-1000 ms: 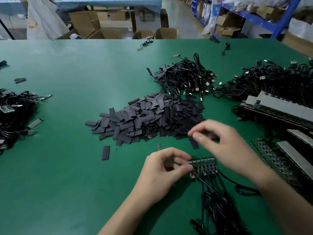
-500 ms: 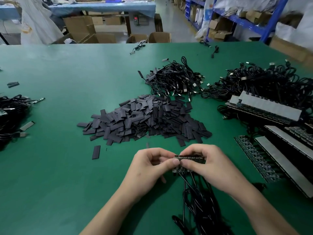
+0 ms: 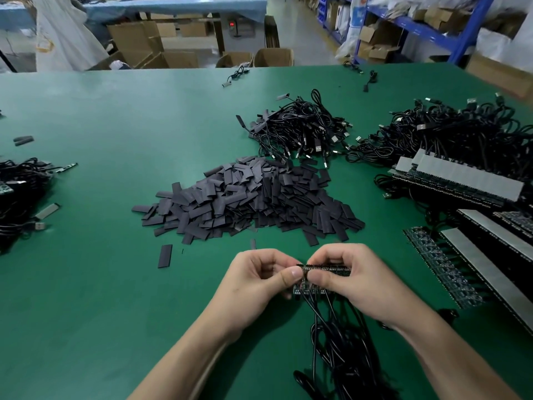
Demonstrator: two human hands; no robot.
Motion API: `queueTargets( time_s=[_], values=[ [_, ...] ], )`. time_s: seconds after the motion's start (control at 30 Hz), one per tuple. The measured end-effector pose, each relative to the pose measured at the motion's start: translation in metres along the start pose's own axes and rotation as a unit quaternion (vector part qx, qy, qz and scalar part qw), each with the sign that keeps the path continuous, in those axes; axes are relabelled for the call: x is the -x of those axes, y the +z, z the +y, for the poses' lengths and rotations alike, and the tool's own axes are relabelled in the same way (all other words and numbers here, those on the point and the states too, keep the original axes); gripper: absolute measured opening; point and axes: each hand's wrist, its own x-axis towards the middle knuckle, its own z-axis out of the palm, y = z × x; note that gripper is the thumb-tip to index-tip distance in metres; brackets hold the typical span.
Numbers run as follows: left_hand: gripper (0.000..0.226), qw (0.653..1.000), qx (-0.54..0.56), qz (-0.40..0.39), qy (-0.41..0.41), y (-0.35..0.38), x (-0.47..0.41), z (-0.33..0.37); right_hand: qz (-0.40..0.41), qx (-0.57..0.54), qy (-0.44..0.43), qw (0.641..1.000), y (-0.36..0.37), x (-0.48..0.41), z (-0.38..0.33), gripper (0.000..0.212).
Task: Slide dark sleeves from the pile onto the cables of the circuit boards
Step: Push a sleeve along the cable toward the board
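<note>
Circuit boards (image 3: 324, 267) are pinched by left hand (image 3: 259, 281) and right hand (image 3: 356, 280); next, a cable (image 3: 315, 321) is probably to be sleeved.

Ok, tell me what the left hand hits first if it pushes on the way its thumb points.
The right hand, at its thumb: the left hand points right along the circuit board strip both pinch, thumb tips nearly meeting. Whether they touch is unclear.
</note>
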Motion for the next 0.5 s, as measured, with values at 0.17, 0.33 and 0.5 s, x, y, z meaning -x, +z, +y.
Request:
queueTargets(
  time_s=[0.17, 0.33, 0.5],
  values=[
    [0.014, 0.999, 0.029, -0.017, -0.007, 0.0006, 0.0006, 0.0026, -0.014, -0.063, 0.004, 0.998, 0.0009, -0.0001, -0.0007, 0.008],
    [0.011, 0.995, 0.08, -0.052, -0.019, -0.0011, 0.002, 0.0055, -0.038, -0.125, 0.018, 0.991, 0.0002, 0.0016, -0.0063, 0.009],
    [0.016, 0.998, 0.065, -0.01, 0.004, -0.0084, 0.0018, 0.007, 0.025, 0.015, 0.037, 0.999, -0.0056, 0.0065, -0.0041, 0.008]
  ],
)
